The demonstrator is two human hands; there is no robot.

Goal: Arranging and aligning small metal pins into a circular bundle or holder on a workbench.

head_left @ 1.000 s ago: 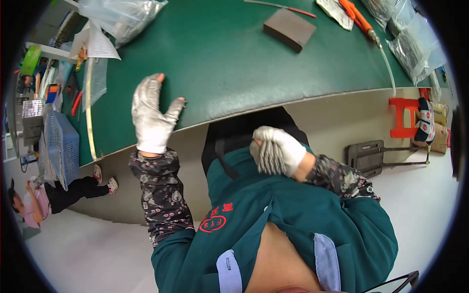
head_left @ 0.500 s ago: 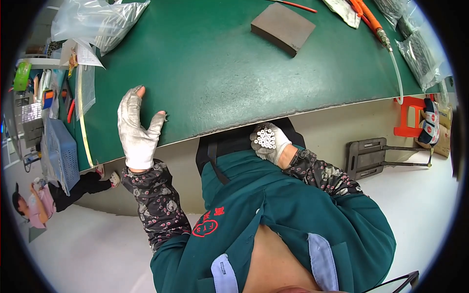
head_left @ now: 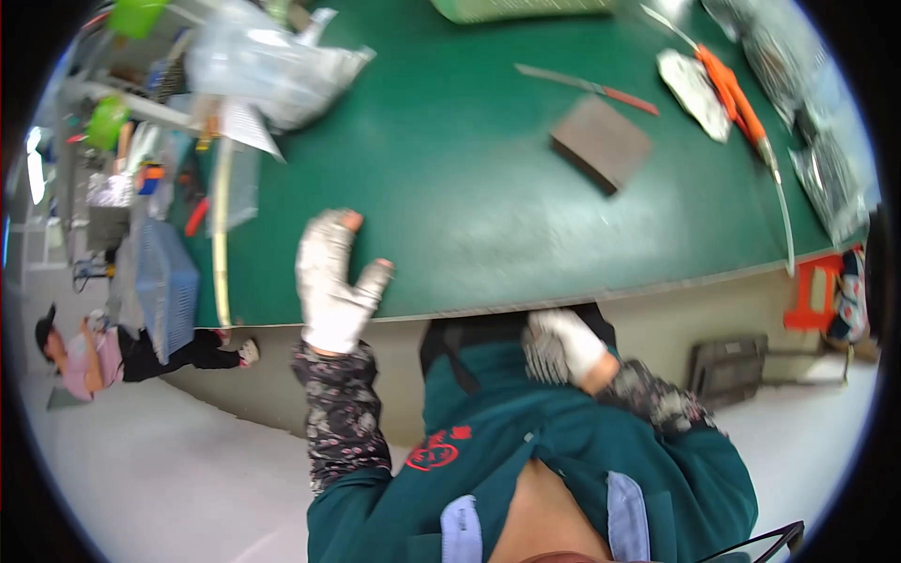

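My left hand (head_left: 338, 281), in a whitish work glove with bare fingertips, rests on the green tabletop (head_left: 441, 206) near its front edge. Its fingers are stretched out, thumb apart, and it holds nothing. Just below the table edge, over my lap, my gloved right hand (head_left: 577, 342) is closed round a bundle of thin grey metal tubes (head_left: 544, 361). The tubes are blurred and their lengths point down toward my body; the palm side of the grip is hidden. A brown-grey block (head_left: 601, 143) lies on the table beyond my right hand.
A red-handled slim tool (head_left: 587, 87), a white cloth (head_left: 693, 94) and an orange air gun (head_left: 737, 98) with a hose lie right. Plastic bags (head_left: 831, 183) line the right edge; another bag (head_left: 272, 70) sits left. A blue basket (head_left: 167, 291) and a person (head_left: 94, 352) are farther left.
The view has shifted, so table things appear lower and farther right. The tube bundle has turned in my right hand: its round ends faced up, now its lengths show. My left hand stays spread.
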